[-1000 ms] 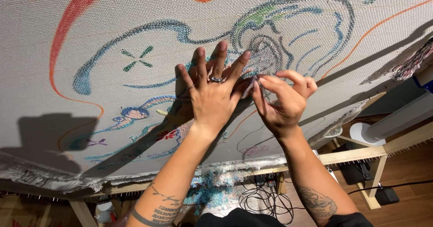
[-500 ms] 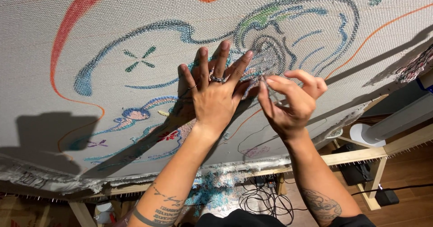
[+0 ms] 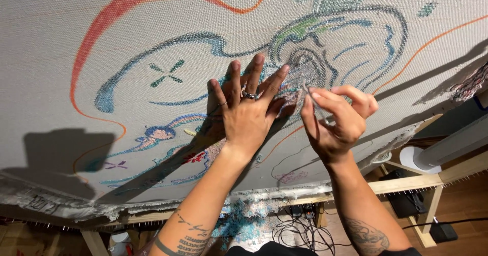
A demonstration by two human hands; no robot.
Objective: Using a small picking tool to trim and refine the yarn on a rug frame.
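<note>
We're in a rug-making workshop: big woven backing cloth (image 3: 76, 42) with stitched coloured outlines stretched on a wooden frame (image 3: 406, 184) with tack strips, yarn scraps (image 3: 239, 220) and cables (image 3: 300, 230) on the wood floor (image 3: 467, 205) underneath.

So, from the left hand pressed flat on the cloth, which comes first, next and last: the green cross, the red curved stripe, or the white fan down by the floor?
Measured from the left hand:
1. Green cross: stitched on the cloth just up and to its left.
2. Red curved stripe: farther up-left, near the cloth's top.
3. White fan: far off to the lower right, below the wooden frame.
</note>
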